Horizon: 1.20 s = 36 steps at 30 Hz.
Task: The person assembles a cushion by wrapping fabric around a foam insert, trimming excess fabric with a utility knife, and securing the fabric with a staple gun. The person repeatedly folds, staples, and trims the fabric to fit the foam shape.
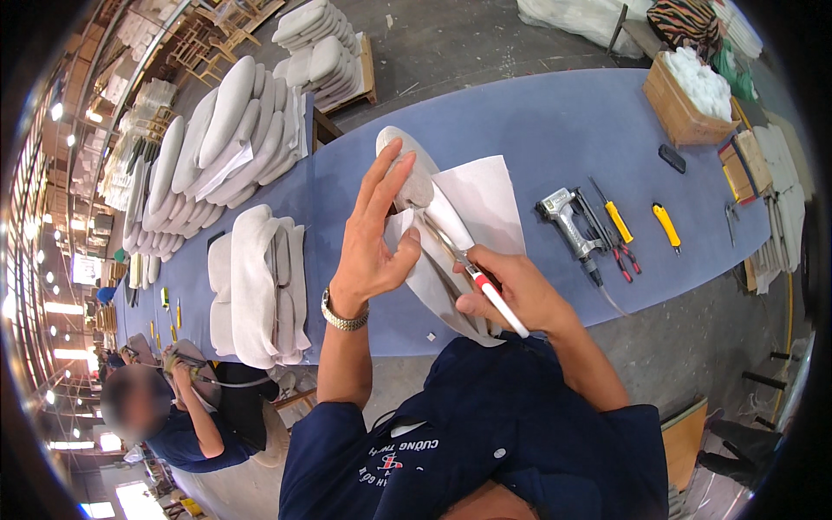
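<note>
My right hand (520, 290) is closed round a metal hand tool (492, 303) with a straight red-and-white handle. Its thin metal end lies against a pale grey fabric-covered cushion (442, 290) in front of me; whether it is pliers or scissors I cannot tell. My left hand (377, 221) is raised at the cushion's left side, fingers stretched and thumb apart. White fabric shows close to its thumb. The cushion's far rounded end (400, 143) rises behind my fingers. A white sheet (490, 199) spreads out to the right of the cushion.
On the blue table (572, 113) lie a staple gun (568, 221), a yellow-handled screwdriver (619, 221), red-handled pliers (623, 262) and a yellow cutter (666, 225). A box of white stuffing (689, 108) stands far right. Cushion stacks (257, 286) are at left, near a seated person (195, 416).
</note>
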Tool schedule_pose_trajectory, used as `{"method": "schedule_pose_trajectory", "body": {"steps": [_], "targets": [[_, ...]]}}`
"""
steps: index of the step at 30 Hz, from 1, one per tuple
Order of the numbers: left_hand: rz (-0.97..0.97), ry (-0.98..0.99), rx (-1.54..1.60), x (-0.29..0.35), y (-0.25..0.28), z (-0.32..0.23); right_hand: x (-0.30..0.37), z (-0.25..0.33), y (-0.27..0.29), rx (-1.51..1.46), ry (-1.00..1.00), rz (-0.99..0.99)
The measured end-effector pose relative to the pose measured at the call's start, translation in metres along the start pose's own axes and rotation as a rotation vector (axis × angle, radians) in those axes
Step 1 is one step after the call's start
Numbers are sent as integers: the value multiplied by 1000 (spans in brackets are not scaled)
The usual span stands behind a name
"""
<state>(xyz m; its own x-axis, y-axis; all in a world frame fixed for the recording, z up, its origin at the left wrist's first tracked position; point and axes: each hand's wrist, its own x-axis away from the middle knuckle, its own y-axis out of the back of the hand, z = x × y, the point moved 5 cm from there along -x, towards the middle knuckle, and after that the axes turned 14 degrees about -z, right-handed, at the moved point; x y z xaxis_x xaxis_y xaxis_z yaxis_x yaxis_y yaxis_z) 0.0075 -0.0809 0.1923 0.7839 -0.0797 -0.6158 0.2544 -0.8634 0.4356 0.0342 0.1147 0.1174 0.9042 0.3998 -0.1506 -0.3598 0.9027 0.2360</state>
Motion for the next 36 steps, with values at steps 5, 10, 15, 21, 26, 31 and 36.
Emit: {"method": "schedule_pose_trajectory", "body": {"steps": [5, 10, 15, 21, 26, 31, 36], "targets": [[-37, 42, -26, 2, 4, 4, 5, 13, -4, 195, 71, -86], [-89, -11, -105, 0, 13, 5, 22, 2, 1, 259, 125, -131], [-53, 153, -169, 0, 10, -3, 31, -9, 17, 125, 81, -92], [-31, 78, -141, -3, 5, -2, 27, -8, 20, 3, -7, -47], [-1, 48, -138, -3, 3, -4, 16, -4, 10, -109, 20, -5], [21, 117, -137, 0, 9, -6, 2, -3, 7, -119, -12, 21], [12, 110, -90, 1, 5, -2, -4, -9, 10, -152, -28, 44]]}}
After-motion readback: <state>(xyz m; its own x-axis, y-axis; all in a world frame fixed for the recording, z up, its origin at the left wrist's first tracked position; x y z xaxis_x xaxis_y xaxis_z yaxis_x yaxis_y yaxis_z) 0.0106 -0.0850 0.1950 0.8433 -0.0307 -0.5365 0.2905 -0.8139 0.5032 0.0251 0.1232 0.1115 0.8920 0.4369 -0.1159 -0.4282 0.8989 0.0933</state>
